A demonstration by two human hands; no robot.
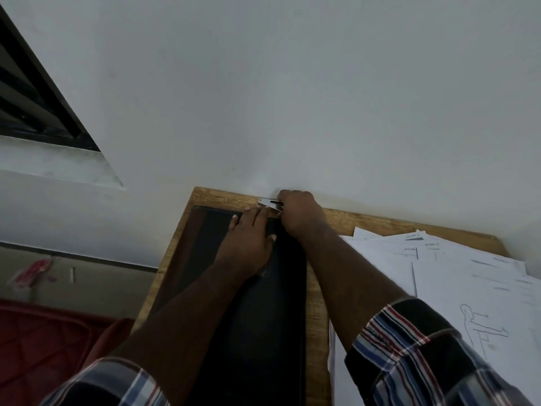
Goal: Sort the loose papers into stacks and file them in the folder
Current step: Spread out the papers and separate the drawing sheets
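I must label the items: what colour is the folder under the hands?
The folder is black, seen best in the head view.

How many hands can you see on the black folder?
2. The left hand presses flat on the black folder; the right hand grips the metal clip at its far edge.

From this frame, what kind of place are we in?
Likely a home study corner: a wooden desk against a plain wall, printed papers spread beside a black folder, a louvred window on the left.
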